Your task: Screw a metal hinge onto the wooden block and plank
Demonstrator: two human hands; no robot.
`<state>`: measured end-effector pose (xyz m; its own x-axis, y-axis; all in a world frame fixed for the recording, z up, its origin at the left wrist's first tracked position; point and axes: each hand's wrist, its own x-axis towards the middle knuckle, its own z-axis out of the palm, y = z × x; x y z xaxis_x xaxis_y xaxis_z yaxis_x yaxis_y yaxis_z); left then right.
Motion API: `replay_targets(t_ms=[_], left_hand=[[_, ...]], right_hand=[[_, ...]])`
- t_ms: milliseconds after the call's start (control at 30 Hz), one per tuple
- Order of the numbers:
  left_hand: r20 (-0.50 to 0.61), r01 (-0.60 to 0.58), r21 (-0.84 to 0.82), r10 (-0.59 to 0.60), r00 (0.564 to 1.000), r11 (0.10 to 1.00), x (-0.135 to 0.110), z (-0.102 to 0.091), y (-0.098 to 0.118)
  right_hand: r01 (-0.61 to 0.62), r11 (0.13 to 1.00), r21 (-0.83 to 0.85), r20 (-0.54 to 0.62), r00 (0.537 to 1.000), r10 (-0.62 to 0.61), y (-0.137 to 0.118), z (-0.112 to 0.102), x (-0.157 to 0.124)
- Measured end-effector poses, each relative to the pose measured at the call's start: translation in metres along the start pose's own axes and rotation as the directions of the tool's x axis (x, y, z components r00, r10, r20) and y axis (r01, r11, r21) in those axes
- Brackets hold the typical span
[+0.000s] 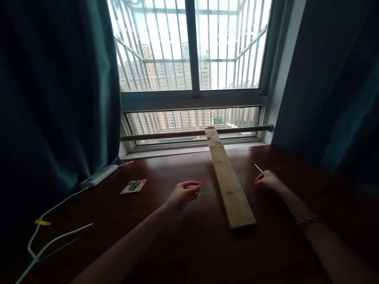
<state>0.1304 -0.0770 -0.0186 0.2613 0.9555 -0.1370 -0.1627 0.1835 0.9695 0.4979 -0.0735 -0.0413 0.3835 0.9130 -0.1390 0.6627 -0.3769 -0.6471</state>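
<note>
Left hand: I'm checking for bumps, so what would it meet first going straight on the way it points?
Probably the wooden plank: the left hand points right, toward its long edge. Height is unclear, so it might pass above.

Tiny thing (pixel 199 191): in the left hand (pixel 184 193), mid-frame, too small to name.
White stick (pixel 258 168): one end hidden by the right hand (pixel 268 180).
White cord (pixel 26 271): cut off, bottom left.
Blue curtain (pixel 65 86): cut off, upper left.

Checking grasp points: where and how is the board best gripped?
The board, likely by both long edges near mid-length, coming from both sides: it's long, narrow and flat, those edges are unobstructed, and the left hand and right hand flank it.
</note>
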Motion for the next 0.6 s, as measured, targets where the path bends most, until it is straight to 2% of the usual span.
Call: replay_targets(t_ms=[133,267,333,400,500,600], left_hand=[[0.226,-0.023,0.04,0.013,0.974,0.999,0.024,0.074,0.0],[0.324,-0.069,0.176,0.008,0.946,0.982,0.06,0.149,-0.006],[0.335,-0.1,0.315,-0.012,0.942,0.944,0.081,0.181,-0.015],[0.357,-0.153,0.519,-0.05,0.933,0.841,0.099,0.205,-0.026],[0.325,-0.224,0.731,-0.04,0.945,0.645,0.119,0.227,-0.042],[0.276,-0.211,0.789,-0.026,0.961,0.578,0.131,0.237,-0.054]], right_hand=[[0.004,0.993,-0.12,-0.006,1.0,-0.005,0.005,0.003,0.003],[0.023,0.971,-0.237,-0.026,0.999,-0.029,0.006,-0.001,-0.001],[0.023,0.959,-0.284,-0.034,0.999,-0.034,0.005,-0.003,-0.003],[0.022,0.947,-0.322,-0.041,0.998,-0.037,0.005,-0.004,-0.005],[0.017,0.933,-0.36,-0.06,0.997,-0.041,0.003,-0.005,-0.007],[0.007,0.924,-0.381,-0.077,0.996,-0.039,0.002,-0.006,-0.009]])
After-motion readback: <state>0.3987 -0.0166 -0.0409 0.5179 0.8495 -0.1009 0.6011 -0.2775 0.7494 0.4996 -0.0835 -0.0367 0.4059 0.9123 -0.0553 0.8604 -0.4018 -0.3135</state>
